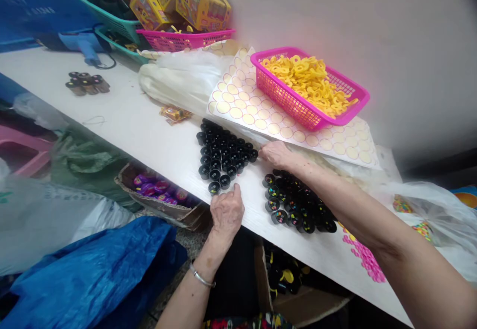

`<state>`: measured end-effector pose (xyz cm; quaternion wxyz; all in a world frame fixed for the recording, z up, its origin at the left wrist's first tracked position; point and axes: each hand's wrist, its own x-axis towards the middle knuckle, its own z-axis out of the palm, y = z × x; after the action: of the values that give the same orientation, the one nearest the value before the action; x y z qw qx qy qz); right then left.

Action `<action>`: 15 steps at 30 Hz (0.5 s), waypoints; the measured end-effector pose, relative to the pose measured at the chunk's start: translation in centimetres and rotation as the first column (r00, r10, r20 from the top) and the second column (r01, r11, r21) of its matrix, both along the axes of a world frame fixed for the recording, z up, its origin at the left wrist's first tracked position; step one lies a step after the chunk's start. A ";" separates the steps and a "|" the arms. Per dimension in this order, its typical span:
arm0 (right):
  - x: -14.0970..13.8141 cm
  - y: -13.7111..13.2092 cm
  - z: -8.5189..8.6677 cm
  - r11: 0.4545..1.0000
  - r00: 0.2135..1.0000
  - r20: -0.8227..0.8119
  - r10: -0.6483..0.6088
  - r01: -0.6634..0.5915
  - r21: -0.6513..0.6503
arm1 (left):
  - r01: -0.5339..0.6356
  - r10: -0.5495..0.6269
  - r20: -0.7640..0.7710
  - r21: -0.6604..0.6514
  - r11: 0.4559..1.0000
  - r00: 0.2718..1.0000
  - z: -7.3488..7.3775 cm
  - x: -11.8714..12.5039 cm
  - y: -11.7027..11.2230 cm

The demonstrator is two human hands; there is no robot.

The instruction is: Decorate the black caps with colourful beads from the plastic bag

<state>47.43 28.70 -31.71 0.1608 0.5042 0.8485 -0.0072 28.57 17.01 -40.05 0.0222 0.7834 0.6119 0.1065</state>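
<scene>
A tight, roughly triangular group of small black round cups (226, 152) stands on the white table. My left hand (226, 211), with a silver bangle at the wrist, is at the near corner of this group. Its fingers are curled, and the fingertips lie beside the nearest cups. At the group's right corner is my right hand (276, 154), fingers bent together against the last cup. What either hand may hold is hidden under the fingers. Beneath my right forearm stands a second group of black cups (294, 218) with bright coloured bits inside, partly covered by the arm.
Behind, a pink basket (309, 119) of yellow ring-shaped pieces sits on sticker sheets (238, 110). Pink pieces (367, 262) lie at right near a clear bag (443, 214). Small brown-sided containers (87, 84) stand far left. Below the edge are boxes (156, 204) and a blue bag (100, 274).
</scene>
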 end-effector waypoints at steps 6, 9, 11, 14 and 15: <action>-0.5 1.0 0.2 0.993 0.984 0.137 0.116 -0.117 -0.005 | 0.010 -0.014 -0.065 -0.071 0.997 0.998 0.8 1.0 0.3; 0.2 0.8 0.0 0.990 0.978 0.153 0.142 -0.143 -0.003 | 0.010 -0.019 -0.085 -0.104 0.995 0.996 1.4 1.9 0.7; 0.8 0.6 -0.3 0.989 0.979 0.145 0.144 -0.148 0.013 | -0.010 0.000 -0.082 -0.115 0.993 0.997 1.6 2.6 1.0; 1.5 0.6 -0.6 0.994 0.986 0.137 0.090 -0.098 0.054 | -0.001 -0.006 -0.058 -0.122 0.993 0.998 1.8 3.4 1.5; 1.7 0.7 -0.7 0.995 0.989 0.134 0.057 -0.066 0.069 | 0.012 -0.019 -0.050 -0.126 0.992 0.999 1.8 3.6 1.7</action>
<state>49.15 29.36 -32.37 0.1981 0.4827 0.8508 0.0623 32.15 18.68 -38.30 0.0568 0.7876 0.6117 0.0475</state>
